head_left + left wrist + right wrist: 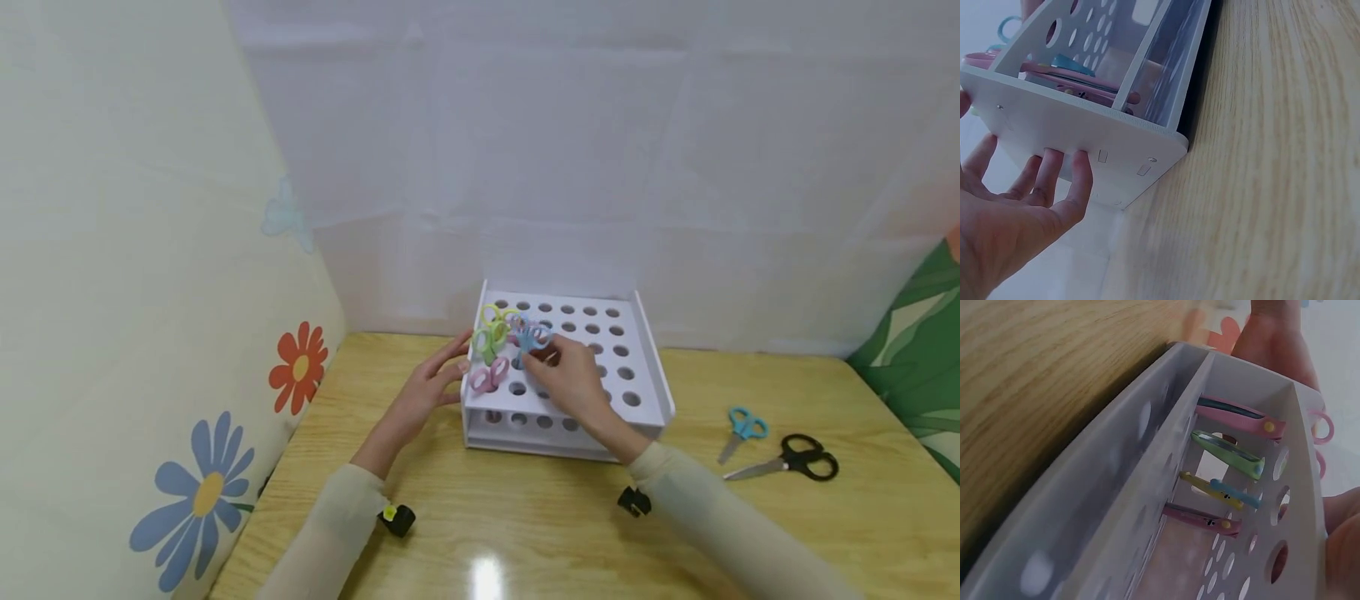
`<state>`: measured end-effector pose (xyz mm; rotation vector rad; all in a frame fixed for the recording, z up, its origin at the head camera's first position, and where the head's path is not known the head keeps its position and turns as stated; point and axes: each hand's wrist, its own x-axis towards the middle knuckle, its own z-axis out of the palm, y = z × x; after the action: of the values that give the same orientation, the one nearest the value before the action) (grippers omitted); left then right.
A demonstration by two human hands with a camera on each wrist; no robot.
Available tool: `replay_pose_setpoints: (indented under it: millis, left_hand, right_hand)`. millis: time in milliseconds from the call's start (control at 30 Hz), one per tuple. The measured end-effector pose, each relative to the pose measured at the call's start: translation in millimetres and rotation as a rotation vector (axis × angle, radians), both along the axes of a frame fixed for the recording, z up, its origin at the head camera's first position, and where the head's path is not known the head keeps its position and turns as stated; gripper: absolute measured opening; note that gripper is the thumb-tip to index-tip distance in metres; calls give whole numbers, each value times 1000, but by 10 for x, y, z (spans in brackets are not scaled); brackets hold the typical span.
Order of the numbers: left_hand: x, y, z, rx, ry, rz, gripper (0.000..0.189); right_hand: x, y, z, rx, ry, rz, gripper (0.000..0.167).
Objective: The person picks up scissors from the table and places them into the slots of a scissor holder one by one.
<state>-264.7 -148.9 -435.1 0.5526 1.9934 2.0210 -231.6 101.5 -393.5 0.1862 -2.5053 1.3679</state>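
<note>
My right hand (576,382) pinches the handle of a light-blue pair of scissors (526,342) over the left part of a white holed rack (654,358). In the right wrist view, its blue tip (1235,494) pokes down below the top shelf. My left hand (422,398) rests its fingertips on the rack's left side panel (1054,119), fingers spread and slightly bent. Pink scissors (490,378), green scissors (491,340) and yellow scissors (495,315) stand handles-up in the left holes. Another pink pair's blades (1200,519) hang below the shelf, its handles partly hidden by the light-blue pair.
To the right of the rack, small blue scissors (745,427) and larger black-handled scissors (799,457) lie on the wooden table (517,508). A white cloth wall (562,167) rises close behind the rack, and a flower-printed wall (187,250) stands at left.
</note>
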Motion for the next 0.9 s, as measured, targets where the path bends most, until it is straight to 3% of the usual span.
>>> replay_pose_setpoints:
  millis: [167, 433, 600, 767, 900]
  left_hand:
    - [13, 1, 20, 12, 5, 1, 57]
    - [-10, 12, 5, 11, -5, -13, 55]
    - [2, 47, -6, -6, -13, -17, 55]
    - [7, 19, 16, -39, -6, -11, 54]
    - [21, -60, 29, -59, -4, -2, 55]
  right_hand:
    - [-24, -41, 34, 118, -22, 2, 10]
    - [27, 13, 59, 172, -34, 27, 19]
    - [285, 205, 187, 165, -65, 71, 33]
    - [626, 461, 384, 126, 51, 149, 23]
    - [851, 698, 548, 116, 123, 146, 14]
